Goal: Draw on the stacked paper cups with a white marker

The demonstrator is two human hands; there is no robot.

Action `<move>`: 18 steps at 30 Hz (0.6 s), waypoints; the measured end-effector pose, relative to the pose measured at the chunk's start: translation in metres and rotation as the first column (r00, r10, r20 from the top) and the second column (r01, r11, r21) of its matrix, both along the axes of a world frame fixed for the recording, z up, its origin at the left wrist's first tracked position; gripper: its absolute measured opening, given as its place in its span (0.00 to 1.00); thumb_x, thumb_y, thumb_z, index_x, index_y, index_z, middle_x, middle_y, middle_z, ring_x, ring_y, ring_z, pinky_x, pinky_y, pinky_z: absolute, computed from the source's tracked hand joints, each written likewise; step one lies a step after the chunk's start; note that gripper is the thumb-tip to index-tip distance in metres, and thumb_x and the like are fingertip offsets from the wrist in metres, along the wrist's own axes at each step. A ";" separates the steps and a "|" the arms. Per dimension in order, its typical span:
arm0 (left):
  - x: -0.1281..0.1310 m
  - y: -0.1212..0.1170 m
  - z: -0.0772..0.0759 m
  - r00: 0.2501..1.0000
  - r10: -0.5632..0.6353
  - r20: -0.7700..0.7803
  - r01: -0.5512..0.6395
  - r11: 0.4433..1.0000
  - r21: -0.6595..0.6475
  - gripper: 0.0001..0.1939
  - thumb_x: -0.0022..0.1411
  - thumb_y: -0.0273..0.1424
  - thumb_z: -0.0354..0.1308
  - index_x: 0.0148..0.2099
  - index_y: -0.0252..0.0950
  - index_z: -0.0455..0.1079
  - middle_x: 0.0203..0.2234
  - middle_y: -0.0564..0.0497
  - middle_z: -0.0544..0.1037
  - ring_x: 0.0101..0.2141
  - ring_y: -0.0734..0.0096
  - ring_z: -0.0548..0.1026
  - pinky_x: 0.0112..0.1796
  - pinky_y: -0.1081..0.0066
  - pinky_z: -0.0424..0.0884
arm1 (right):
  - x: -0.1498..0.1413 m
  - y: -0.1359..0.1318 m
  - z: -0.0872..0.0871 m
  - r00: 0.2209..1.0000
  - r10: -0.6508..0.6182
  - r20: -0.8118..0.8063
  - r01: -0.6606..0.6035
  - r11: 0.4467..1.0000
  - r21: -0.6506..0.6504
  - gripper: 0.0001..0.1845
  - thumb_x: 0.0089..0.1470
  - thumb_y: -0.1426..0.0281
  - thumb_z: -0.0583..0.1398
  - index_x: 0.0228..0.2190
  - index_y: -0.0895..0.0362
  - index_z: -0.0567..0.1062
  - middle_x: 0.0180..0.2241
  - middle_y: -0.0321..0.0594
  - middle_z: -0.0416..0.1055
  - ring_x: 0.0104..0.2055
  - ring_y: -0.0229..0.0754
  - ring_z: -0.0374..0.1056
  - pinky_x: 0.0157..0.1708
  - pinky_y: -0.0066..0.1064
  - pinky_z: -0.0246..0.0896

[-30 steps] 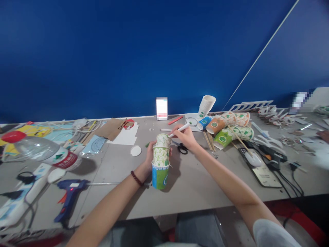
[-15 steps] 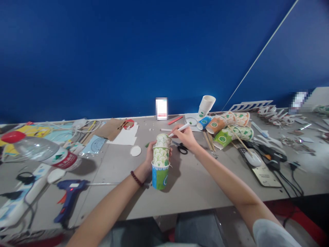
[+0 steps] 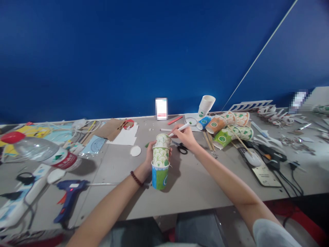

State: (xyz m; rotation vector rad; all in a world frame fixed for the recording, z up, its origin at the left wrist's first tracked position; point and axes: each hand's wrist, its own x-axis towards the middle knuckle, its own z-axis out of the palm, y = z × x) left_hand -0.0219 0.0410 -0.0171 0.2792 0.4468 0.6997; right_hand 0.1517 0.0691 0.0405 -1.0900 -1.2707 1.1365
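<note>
A tower of upturned paper cups (image 3: 160,161) stands on the grey table (image 3: 200,185), a blue-green cup at the bottom and green-patterned ones above. My left hand (image 3: 149,158) is wrapped round the tower from behind, a bead bracelet on its wrist. My right hand (image 3: 185,137) pinches a white marker pen (image 3: 180,129) whose tip touches the top cup.
Black scissors (image 3: 182,148) lie just right of the tower. A blue glue gun (image 3: 69,196) and a plastic bottle (image 3: 41,151) are at the left. Several loose paper cups (image 3: 226,127) and wooden sticks lie at the right, near a phone (image 3: 262,171) and cables.
</note>
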 end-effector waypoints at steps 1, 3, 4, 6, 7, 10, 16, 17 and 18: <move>0.000 0.000 0.001 1.000 0.001 -0.005 -0.001 1.000 -0.002 0.29 0.55 0.46 0.51 0.44 0.25 0.72 0.32 0.41 0.80 0.29 0.60 0.78 0.28 0.66 0.72 | 0.000 0.000 0.000 1.000 -0.002 0.001 0.002 1.000 0.003 0.04 0.40 0.71 0.59 0.20 0.57 0.74 0.22 0.36 0.74 0.30 0.41 0.74 0.33 0.31 0.75; 0.001 0.000 0.002 1.000 0.004 -0.015 -0.004 1.000 -0.006 0.29 0.55 0.47 0.51 0.44 0.24 0.73 0.31 0.41 0.80 0.29 0.61 0.78 0.28 0.66 0.72 | 0.000 0.001 -0.001 1.000 -0.017 -0.007 0.017 1.000 0.005 0.04 0.40 0.71 0.59 0.20 0.58 0.74 0.22 0.36 0.74 0.30 0.41 0.74 0.33 0.31 0.75; 0.001 0.000 0.002 1.000 0.003 -0.019 -0.003 1.000 -0.007 0.29 0.54 0.47 0.51 0.43 0.24 0.73 0.31 0.41 0.80 0.28 0.61 0.78 0.28 0.66 0.73 | 0.000 0.001 -0.002 1.000 -0.023 -0.014 0.023 1.000 0.001 0.04 0.40 0.71 0.59 0.20 0.58 0.74 0.22 0.36 0.74 0.30 0.41 0.74 0.33 0.31 0.75; 0.001 0.000 0.002 1.000 0.011 -0.021 -0.011 1.000 -0.002 0.29 0.54 0.47 0.51 0.43 0.24 0.73 0.31 0.40 0.80 0.28 0.61 0.78 0.27 0.66 0.73 | 0.000 0.002 -0.003 0.999 -0.033 -0.028 0.033 0.999 -0.007 0.03 0.40 0.71 0.60 0.21 0.58 0.74 0.22 0.36 0.74 0.30 0.41 0.74 0.34 0.32 0.75; 0.001 0.000 0.002 1.000 0.016 -0.021 -0.016 1.000 0.002 0.29 0.55 0.46 0.51 0.43 0.24 0.73 0.31 0.40 0.80 0.28 0.61 0.78 0.27 0.66 0.73 | 0.000 0.002 -0.003 0.999 -0.032 -0.030 0.032 0.999 -0.011 0.03 0.39 0.71 0.60 0.21 0.58 0.74 0.22 0.36 0.74 0.30 0.41 0.74 0.34 0.32 0.75; 0.002 0.000 0.002 1.000 0.022 -0.017 -0.022 1.000 0.005 0.28 0.56 0.46 0.50 0.45 0.24 0.72 0.31 0.40 0.80 0.29 0.60 0.78 0.28 0.66 0.73 | 0.000 0.001 -0.002 1.000 -0.020 -0.018 0.020 1.000 -0.007 0.03 0.40 0.71 0.60 0.20 0.57 0.74 0.21 0.36 0.74 0.29 0.41 0.74 0.34 0.31 0.75; 0.000 0.001 0.000 1.000 -0.001 0.017 0.001 1.000 0.007 0.29 0.56 0.45 0.51 0.47 0.25 0.72 0.32 0.40 0.80 0.29 0.59 0.78 0.28 0.65 0.72 | 0.000 0.001 -0.002 1.000 -0.017 0.001 0.017 1.000 0.003 0.04 0.40 0.70 0.59 0.20 0.57 0.74 0.22 0.36 0.75 0.30 0.41 0.74 0.34 0.30 0.74; 0.000 0.001 -0.001 1.000 -0.003 0.020 0.003 1.000 0.001 0.29 0.56 0.45 0.51 0.47 0.25 0.72 0.32 0.40 0.80 0.30 0.59 0.78 0.29 0.65 0.72 | 0.000 0.002 -0.003 1.000 -0.022 -0.001 0.022 1.000 0.003 0.04 0.40 0.70 0.59 0.21 0.57 0.74 0.23 0.36 0.75 0.30 0.41 0.75 0.34 0.31 0.75; 0.000 0.002 -0.001 1.000 -0.003 0.021 0.003 1.000 -0.003 0.28 0.56 0.45 0.51 0.46 0.25 0.72 0.32 0.40 0.80 0.30 0.59 0.78 0.29 0.65 0.73 | 0.000 0.002 -0.003 1.000 -0.026 -0.002 0.026 1.000 0.004 0.04 0.40 0.70 0.59 0.21 0.57 0.74 0.23 0.35 0.75 0.30 0.41 0.75 0.34 0.31 0.75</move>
